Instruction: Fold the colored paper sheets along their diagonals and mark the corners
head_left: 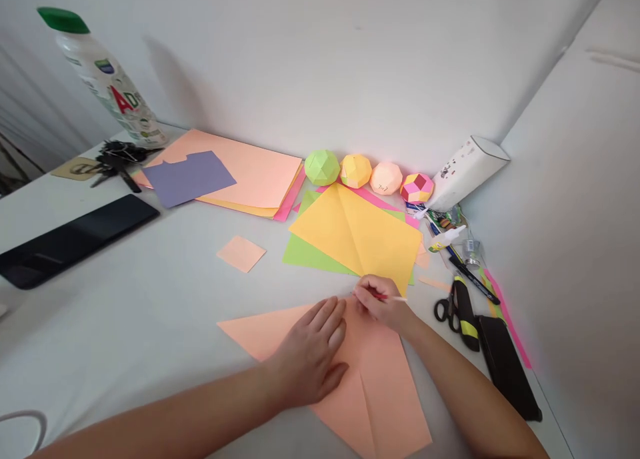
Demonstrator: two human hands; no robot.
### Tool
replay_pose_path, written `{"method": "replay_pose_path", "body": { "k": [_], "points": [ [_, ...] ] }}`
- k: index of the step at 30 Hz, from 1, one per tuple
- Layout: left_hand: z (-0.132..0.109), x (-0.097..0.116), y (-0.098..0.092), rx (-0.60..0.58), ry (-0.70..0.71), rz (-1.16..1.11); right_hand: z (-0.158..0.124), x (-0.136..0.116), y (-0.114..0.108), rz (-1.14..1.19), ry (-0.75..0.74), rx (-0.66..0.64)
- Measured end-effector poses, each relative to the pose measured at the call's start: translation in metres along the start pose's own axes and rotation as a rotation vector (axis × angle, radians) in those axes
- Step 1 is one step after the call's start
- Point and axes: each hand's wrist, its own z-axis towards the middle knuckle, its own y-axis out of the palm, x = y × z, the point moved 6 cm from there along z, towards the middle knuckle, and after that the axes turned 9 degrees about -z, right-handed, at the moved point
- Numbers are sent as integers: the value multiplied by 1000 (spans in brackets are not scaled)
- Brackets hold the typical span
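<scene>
A salmon sheet of paper [380,386], folded with a crease down its middle, lies on the white table [150,312] in front of me. My left hand [310,352] rests flat on it, fingers stretched out and pressing it down. My right hand [380,302] is closed in a pinch around a thin pencil [397,298] at the sheet's far corner, with the tip on the paper. Just beyond lie a yellow sheet [360,236] on top of a green sheet [305,254].
Four folded paper balls [370,174] line the wall. Scissors [447,309], a pen, a glue bottle [447,238] and a black case [507,372] sit to the right. A paper stack [250,169], purple sheet [187,177], keys, phone [75,239] and bottle [107,79] lie left.
</scene>
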Motion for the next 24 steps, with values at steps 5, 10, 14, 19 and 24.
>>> {"method": "replay_pose_path", "body": {
  "k": [5, 10, 14, 19, 24],
  "points": [
    [2, 0, -4, 21, -13, 3, -5, -2, -1, -53, -26, 84],
    [3, 0, -8, 31, -25, -4, -3, 0, 1, -107, -45, 118],
    [3, 0, -7, 16, -24, -14, -5, 2, 3, -142, -35, 95],
    [3, -1, -6, 15, -30, -23, -6, 2, 3, -167, -31, 89],
    [2, 0, -5, 7, -27, -31, -6, 2, 4, -172, -47, 83]
  ]
}}
